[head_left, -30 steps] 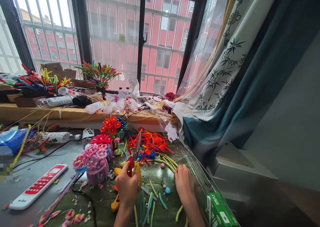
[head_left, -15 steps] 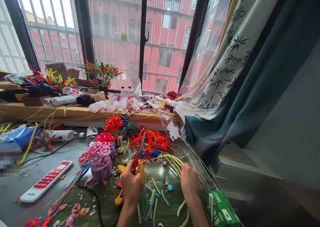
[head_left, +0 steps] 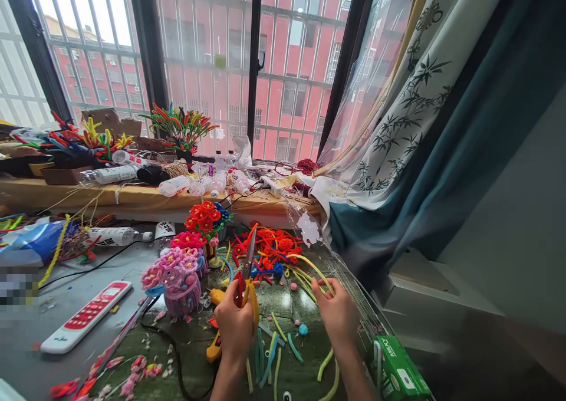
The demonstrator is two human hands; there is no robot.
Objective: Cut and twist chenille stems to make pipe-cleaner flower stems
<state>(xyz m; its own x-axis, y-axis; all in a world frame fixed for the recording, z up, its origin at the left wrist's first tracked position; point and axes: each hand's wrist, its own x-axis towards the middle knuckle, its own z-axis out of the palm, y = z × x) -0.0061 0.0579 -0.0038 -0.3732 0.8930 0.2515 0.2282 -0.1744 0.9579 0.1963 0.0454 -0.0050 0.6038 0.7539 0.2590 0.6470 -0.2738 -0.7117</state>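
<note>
My left hand (head_left: 234, 321) is closed around the red and yellow handles of a pair of scissors (head_left: 250, 255), whose blades point up and away from me. In my right hand (head_left: 338, 315), one yellow pipe cleaner (head_left: 315, 262) is pinched between thumb and fingers, its free end arching left. Other yellow pipe cleaners (head_left: 302, 280) lie on the table just beyond that hand. A heap of red pipe-cleaner pieces (head_left: 283, 243) sits past the scissor tips. Short blue and yellow cut lengths (head_left: 269, 361) are scattered between my forearms.
Pink pipe-cleaner flowers (head_left: 179, 268) in a striped pot stand left of the scissors, with red flowers (head_left: 206, 217) behind. A red and white glue-stick-like box or remote (head_left: 86, 317) lies further left. A black cable (head_left: 177, 354) crosses the table. At the right edge stands a green box (head_left: 400, 368).
My right hand has shifted slightly right, with its fingers more spread. One yellow pipe cleaner is now raised apart from the bunch on the table. The scissors stay almost where they were.
</note>
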